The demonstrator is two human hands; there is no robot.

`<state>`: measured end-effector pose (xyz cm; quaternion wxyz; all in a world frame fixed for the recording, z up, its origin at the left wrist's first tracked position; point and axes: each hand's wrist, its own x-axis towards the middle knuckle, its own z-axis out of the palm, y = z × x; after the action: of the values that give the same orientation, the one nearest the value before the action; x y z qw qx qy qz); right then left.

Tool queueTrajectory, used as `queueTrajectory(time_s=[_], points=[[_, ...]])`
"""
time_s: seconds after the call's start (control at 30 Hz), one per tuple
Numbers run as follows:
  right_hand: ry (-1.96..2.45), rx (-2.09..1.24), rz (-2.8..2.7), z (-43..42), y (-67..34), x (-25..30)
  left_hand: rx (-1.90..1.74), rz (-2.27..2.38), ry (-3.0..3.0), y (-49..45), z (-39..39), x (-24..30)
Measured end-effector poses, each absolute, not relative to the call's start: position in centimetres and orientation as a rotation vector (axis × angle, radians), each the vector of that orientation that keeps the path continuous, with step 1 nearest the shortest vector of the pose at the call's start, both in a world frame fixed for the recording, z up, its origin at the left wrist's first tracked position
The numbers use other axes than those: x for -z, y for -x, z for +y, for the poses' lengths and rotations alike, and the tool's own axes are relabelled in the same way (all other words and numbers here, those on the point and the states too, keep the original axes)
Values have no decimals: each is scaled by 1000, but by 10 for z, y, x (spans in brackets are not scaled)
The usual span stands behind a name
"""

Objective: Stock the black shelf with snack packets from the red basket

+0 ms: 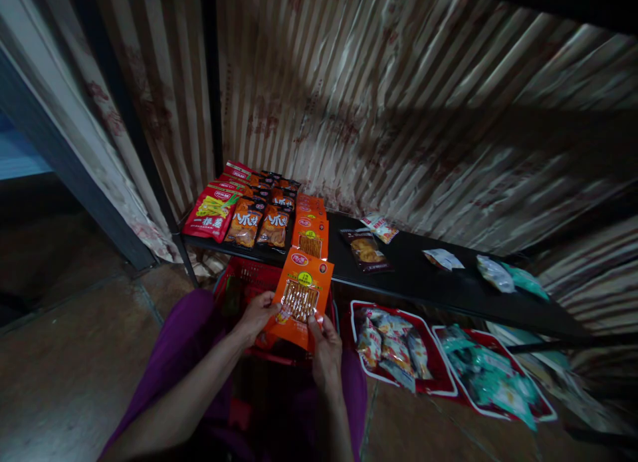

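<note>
An orange snack packet (300,296) with a clear window showing brown sticks is held between my two hands, over a red basket (244,270) at my knees. My left hand (259,317) pinches its left edge, while my right hand (325,346) grips the lower right corner. Just beyond it, more orange packets (311,232) stand in a row on the black shelf (419,292). Left of those are black-and-orange packets (275,224), then red packets (214,211) with yellow pictures. The basket's inside is largely hidden by the packet and my hands.
Farther right on the shelf lie a brown packet (367,250), white packets (441,259) and a green packet (528,282). Two red baskets with white rims hold snack packets (393,342) and teal packets (498,375) on the floor. A striped curtain (349,103) hangs behind; a shelf post (212,83) rises at left.
</note>
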<state>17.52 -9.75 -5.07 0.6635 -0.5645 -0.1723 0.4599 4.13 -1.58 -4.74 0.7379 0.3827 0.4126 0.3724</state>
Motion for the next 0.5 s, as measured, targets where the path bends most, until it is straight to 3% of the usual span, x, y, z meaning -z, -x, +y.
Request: queueTrajectory(time_s=[0.5], points=[[1302, -998, -373, -96, -178, 58, -785, 931, -889, -39, -19, 53]])
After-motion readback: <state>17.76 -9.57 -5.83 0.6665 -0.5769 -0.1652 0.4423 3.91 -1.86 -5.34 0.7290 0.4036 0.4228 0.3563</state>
